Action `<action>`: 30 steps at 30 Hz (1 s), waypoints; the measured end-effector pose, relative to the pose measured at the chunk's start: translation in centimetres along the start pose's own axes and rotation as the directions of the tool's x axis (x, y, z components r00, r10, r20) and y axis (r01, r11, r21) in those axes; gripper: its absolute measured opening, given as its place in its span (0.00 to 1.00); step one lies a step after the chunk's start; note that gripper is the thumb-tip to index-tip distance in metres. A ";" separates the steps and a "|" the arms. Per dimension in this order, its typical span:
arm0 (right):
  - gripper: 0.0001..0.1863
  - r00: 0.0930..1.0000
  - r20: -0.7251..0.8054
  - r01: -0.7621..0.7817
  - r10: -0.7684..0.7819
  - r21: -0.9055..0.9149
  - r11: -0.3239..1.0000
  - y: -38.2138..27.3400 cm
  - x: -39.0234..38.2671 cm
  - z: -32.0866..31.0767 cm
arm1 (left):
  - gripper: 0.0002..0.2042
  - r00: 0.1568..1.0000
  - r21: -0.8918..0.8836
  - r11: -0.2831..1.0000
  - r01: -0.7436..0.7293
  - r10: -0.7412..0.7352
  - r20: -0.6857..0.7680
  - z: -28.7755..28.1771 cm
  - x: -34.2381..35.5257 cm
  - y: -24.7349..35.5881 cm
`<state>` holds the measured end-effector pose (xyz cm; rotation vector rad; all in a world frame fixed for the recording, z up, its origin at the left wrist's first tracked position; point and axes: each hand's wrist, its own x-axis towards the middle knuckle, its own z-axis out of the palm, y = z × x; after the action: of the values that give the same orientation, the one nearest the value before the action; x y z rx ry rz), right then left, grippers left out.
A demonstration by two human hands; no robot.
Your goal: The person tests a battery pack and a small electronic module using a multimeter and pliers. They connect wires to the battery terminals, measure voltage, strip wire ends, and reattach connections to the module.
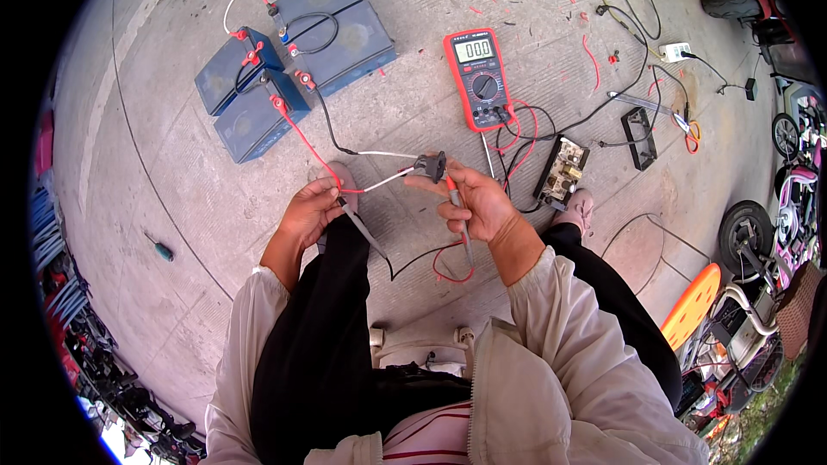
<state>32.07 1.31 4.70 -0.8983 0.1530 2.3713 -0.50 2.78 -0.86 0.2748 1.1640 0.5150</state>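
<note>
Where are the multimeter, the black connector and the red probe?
Multimeter (480, 79), head view: middle of its front face.
Black connector (432, 166), head view: middle of its body.
Red probe (454, 195), head view: its red section.

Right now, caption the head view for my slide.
Left hand pinching a red wire, right hand holding a red probe beside a black connector; multimeter beyond.

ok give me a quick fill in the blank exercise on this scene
1. By colour, the right hand holds the ____ probe.
2. Counted together, the blue batteries on the ground number ____.
3. In the picture, the meter lies to the ____ of the batteries.

Missing words: red; four; right
</note>
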 end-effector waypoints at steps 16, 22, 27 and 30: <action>0.15 0.978 -0.206 -0.057 0.030 -0.126 0.990 -1.4 0.2 0.3 | 0.08 0.999 -0.002 1.000 -0.003 0.003 -0.042 1.6 0.4 0.1; 0.16 0.953 -0.299 -0.100 0.044 -0.178 0.979 -2.2 0.0 0.3 | 0.08 1.000 0.006 1.000 -0.011 0.011 -0.009 1.2 1.1 -0.4; 0.17 0.944 -0.331 -0.077 0.012 -0.186 0.980 -2.5 -0.1 -0.6 | 0.07 1.000 -0.005 1.000 -0.013 0.013 -0.010 1.7 1.3 -0.5; 0.18 0.956 -0.292 -0.059 0.004 -0.180 0.982 -2.6 -0.3 -0.8 | 0.07 1.000 -0.015 1.000 -0.016 0.016 -0.010 1.8 1.4 -0.6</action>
<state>34.16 3.11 4.53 -1.3434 0.0604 2.2986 1.73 3.09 -1.54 0.2689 1.1674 0.5398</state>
